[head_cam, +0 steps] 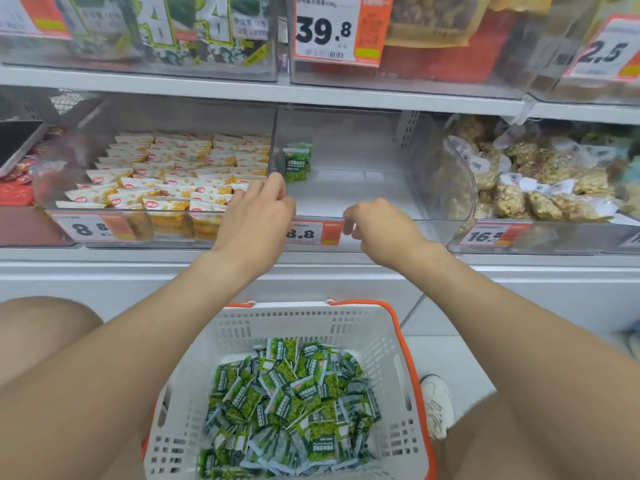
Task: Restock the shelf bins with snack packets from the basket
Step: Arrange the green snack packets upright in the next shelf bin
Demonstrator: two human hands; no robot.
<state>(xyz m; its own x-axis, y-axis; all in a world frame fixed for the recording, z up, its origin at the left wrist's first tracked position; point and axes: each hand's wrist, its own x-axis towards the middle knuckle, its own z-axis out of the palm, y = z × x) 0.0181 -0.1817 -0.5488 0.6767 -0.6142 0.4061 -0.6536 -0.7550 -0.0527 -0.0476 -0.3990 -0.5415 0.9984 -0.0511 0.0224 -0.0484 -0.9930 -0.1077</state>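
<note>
My left hand (pixel 258 213) curls its fingers over the front left corner of the clear middle bin (pixel 349 195). My right hand (pixel 379 228) hooks its fingers round the same front rim. Both are clamped on the bin, with a price tag (pixel 313 233) on the rim between them. Just beyond my left fingertips two green packets (pixel 297 162) stand upright near the bin's left wall. Below both wrists, between my knees, sits the white basket (pixel 311 323) with a heap of green packets (pixel 291 403) in it. Left of my left hand lie white-and-yellow packets (pixel 173 174) in the neighbouring bin – right of my right hand, clear bags of brownish snacks (pixel 536 181).
</note>
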